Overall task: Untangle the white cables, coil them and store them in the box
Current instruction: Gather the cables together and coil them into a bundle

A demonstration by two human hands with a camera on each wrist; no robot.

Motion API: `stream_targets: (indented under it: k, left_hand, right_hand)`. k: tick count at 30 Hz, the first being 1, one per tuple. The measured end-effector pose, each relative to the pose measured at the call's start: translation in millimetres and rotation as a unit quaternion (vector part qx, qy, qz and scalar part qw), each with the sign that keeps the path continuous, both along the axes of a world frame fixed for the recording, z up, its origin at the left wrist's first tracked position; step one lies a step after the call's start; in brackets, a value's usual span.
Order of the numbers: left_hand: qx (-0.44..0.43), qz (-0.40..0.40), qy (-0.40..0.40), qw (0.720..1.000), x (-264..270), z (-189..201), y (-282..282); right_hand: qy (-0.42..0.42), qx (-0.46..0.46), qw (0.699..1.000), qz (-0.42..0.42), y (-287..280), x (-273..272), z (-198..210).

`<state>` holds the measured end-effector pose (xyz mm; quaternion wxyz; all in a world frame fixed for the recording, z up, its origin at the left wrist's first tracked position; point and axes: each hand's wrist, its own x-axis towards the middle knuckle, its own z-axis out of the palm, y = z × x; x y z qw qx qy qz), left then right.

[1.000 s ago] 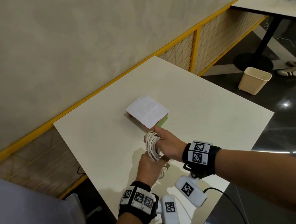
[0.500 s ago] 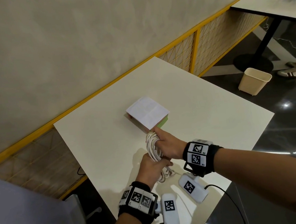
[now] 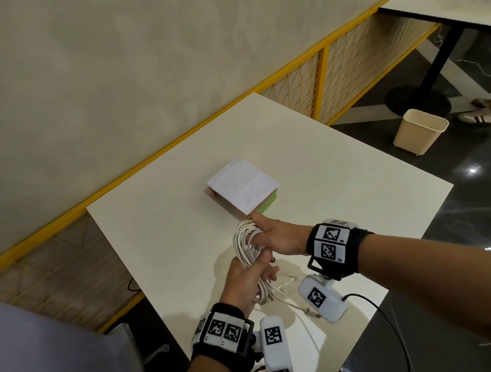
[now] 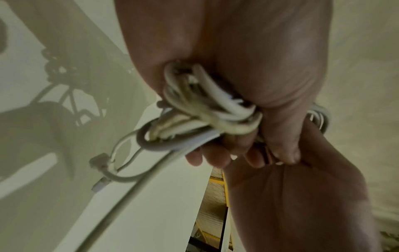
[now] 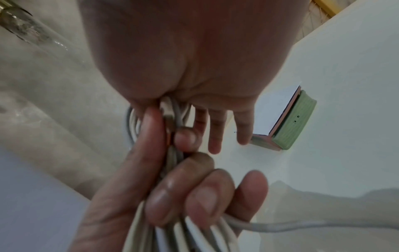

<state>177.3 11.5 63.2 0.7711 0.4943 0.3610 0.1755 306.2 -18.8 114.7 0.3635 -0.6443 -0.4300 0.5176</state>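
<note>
A bundle of white cables is held as an upright coil just above the white table. My left hand grips its lower half with the fingers wrapped round the strands. My right hand holds the upper half, pinching strands between thumb and forefinger with the other fingers straight. Loose cable ends with connectors trail on the table below the hands. The box, with a white lid and a green side, sits shut just beyond my right fingertips.
The table's near and right edges drop to a dark floor. A beige bin stands on the floor to the right, beside another person's shoe. A second table is far right. A yellow mesh railing runs along the wall.
Both hands have stayed on the coil near the box. More loose cable now trails on the table under the hands, and the left hand's grip has shifted slightly.
</note>
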Motion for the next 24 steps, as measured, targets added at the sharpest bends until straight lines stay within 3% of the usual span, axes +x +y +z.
stream_targets:
  k: [5, 6, 10, 12, 16, 19, 21, 23, 24]
  left_hand:
    - [-0.068, 0.077, -0.046, 0.994, 2, 9, 5]
    - [-0.092, 0.093, -0.060, 0.990, 1, 11, 8]
    - [-0.163, 0.117, -0.101, 0.974, 0, 17, 16]
    - [-0.161, 0.115, -0.102, 0.975, 0, 18, 18]
    - [-0.130, 0.132, -0.043, 0.982, -5, 11, 24]
    - [-0.090, 0.130, 0.042, 0.987, -11, 0, 26]
    - [-0.058, 0.123, 0.096, 0.986, -13, -5, 23]
    - [-0.035, 0.118, 0.140, 0.982, -11, -6, 20]
    - [-0.032, 0.114, 0.157, 0.981, -10, -6, 19]
  right_hand:
    - [0.163, -0.048, 0.985, 0.003, -12, 10, -21]
    - [0.160, -0.062, 0.985, 0.030, -17, 9, -26]
    - [-0.035, -0.097, 0.979, 0.174, -37, -8, -37]
    - [-0.121, -0.085, 0.974, 0.174, -38, -16, -42]
    - [-0.183, -0.126, 0.959, 0.176, -40, -12, -54]
    - [-0.342, -0.128, 0.903, 0.224, -40, -3, -53]
    - [-0.462, -0.100, 0.847, 0.244, -36, 2, -49]
    - [-0.567, -0.006, 0.788, 0.239, -32, 3, -45]
    - [-0.623, 0.026, 0.744, 0.240, -31, 1, -45]
